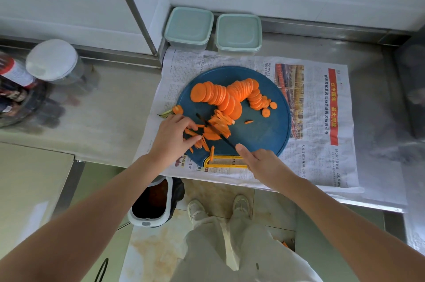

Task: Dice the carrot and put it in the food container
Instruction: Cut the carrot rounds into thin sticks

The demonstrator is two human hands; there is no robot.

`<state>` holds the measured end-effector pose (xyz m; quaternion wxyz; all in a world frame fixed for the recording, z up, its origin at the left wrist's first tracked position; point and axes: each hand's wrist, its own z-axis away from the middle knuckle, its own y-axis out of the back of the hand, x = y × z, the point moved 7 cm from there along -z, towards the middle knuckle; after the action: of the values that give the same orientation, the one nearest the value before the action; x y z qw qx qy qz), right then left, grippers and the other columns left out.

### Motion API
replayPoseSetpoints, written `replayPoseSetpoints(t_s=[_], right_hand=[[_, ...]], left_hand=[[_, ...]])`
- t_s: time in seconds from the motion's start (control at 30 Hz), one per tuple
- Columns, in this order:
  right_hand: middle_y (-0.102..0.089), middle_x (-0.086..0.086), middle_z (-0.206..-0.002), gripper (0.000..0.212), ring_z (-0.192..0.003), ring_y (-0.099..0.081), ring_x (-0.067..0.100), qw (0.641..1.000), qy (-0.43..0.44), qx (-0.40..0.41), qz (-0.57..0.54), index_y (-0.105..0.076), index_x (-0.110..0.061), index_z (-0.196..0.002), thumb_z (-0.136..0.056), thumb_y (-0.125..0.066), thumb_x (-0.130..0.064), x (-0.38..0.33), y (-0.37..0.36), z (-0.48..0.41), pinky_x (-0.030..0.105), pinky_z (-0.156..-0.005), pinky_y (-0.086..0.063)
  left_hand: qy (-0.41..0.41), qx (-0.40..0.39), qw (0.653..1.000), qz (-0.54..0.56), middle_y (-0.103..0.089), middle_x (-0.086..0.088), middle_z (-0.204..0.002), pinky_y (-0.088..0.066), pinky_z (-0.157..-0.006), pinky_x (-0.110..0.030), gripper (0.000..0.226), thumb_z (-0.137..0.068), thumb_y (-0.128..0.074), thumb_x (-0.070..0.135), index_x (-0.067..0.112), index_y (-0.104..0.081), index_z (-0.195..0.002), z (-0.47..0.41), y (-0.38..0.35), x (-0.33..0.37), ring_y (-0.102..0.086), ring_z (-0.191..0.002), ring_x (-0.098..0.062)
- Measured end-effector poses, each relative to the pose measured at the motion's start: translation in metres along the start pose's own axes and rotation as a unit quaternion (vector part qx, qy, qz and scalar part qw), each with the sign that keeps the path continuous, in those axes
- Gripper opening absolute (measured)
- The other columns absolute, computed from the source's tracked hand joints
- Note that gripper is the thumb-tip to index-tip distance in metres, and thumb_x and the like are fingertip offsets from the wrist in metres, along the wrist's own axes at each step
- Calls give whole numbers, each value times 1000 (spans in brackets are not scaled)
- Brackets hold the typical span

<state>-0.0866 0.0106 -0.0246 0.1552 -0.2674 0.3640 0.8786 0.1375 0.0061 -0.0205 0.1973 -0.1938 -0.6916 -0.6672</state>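
Two hands share the near-left part of the blue cutting board (pixel 264 130), all of it seen from the head view, the only one I have. My left hand (pixel 174 137) has its fingers bent, the tips pinching down on the left edge of the stack of slices (pixel 210 136). My right hand (pixel 259 162) is closed round the handle of the knife (pixel 226 139), one finger laid out toward the blade. The stack sits between my hands, nearer the left. The blade's long axis runs on a slant from my right hand, near and right, away to the far left, across the stack. Cut sticks (pixel 202 143) lie just beside my left fingertips, roughly along that same slant, so I judge they must be turned crosswise to the blade before dicing. The uncut row of rounds (pixel 230 95) stretches left to right across the far half of the board. Both food containers (pixel 188 26) stand beyond the board by the wall, lids on, well apart from either hand; neither hand is clearly nearer
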Motion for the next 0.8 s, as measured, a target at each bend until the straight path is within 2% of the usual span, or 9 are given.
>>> replayPoseSetpoints(t_s=[0.07, 0.13, 0.3, 0.37, 0.43, 0.6, 0.7, 0.8], right_hand=[[-32, 7, -55, 56, -53, -37, 21, 1000, 3, 0, 0, -31, -21, -55, -98, -26, -55, -4, 7, -2, 42, -66, -45], [-37, 11, -58, 52, -56, -40, 23, 1000, 0, -3, -13, -33, -25, -57, -99, -27, -53, -7, 11, -3, 41, -67, -47], [-37, 13, -60, 68, -55, -39, 21, 1000, -13, 6, -1, -35, -10, -56, -88, -22, -69, -2, 10, -9, 40, -72, -49], [-36, 14, -61, 58, -58, -39, 24, 1000, -6, 5, -1, -32, -19, -54, -97, -25, -58, -5, 12, -6, 43, -74, -49], [-36, 14, -63, 50, -59, -39, 25, 1000, 0, 7, -23, -29, -28, -56, -101, -25, -50, -6, 13, -5, 41, -70, -46], [-35, 9, -54, 72, -50, -38, 18, 1000, -15, 15, -15, -34, -9, -55, -80, -18, -75, 7, 8, -8, 34, -64, -44], [-34, 7, -52, 73, -48, -36, 15, 999, -20, 12, -25, -34, -9, -56, -77, -17, -77, 8, 6, -8, 33, -62, -42], [-35, 7, -53, 73, -48, -36, 14, 999, -18, 11, -37, -35, -9, -56, -77, -18, -77, 7, 3, -9, 31, -62, -42]], left_hand=[[24, -6, 1000, -11, -59, -2, -94, -38, -78, -34, 30, -73, -79, 34, 15, -67, -92, 1, -7, 5, -51, -92, -21], [36, -17, 999, -36, -59, -5, -99, -33, -78, -31, 36, -73, -79, 38, 15, -67, -97, -1, -15, 10, -51, -96, -24], [38, -46, 996, -68, -61, -5, -106, -33, -87, -35, 32, -81, -72, 35, 17, -66, -106, -9, -18, 15, -50, -105, -27], [23, -50, 996, -70, -61, -6, -106, -33, -89, -38, 28, -82, -72, 31, 16, -67, -106, -10, -18, 16, -50, -104, -28], [22, -56, 996, -71, -61, -5, -108, -33, -91, -38, 29, -82, -72, 30, 17, -66, -108, -10, -17, 15, -50, -106, -27], [57, -38, 997, -32, -58, -8, -115, -37, -93, -39, 31, -87, -67, 23, 14, -63, -116, -17, -11, 5, -50, -111, -27], [69, -70, 994, -40, -57, -8, -114, -37, -91, -34, 27, -88, -63, 18, 14, -63, -114, -21, -13, -1, -50, -110, -24], [54, -86, 993, -57, -60, -8, -103, -41, -80, -30, 19, -89, -63, 18, 13, -66, -107, -25, -13, 0, -53, -101, -23]])
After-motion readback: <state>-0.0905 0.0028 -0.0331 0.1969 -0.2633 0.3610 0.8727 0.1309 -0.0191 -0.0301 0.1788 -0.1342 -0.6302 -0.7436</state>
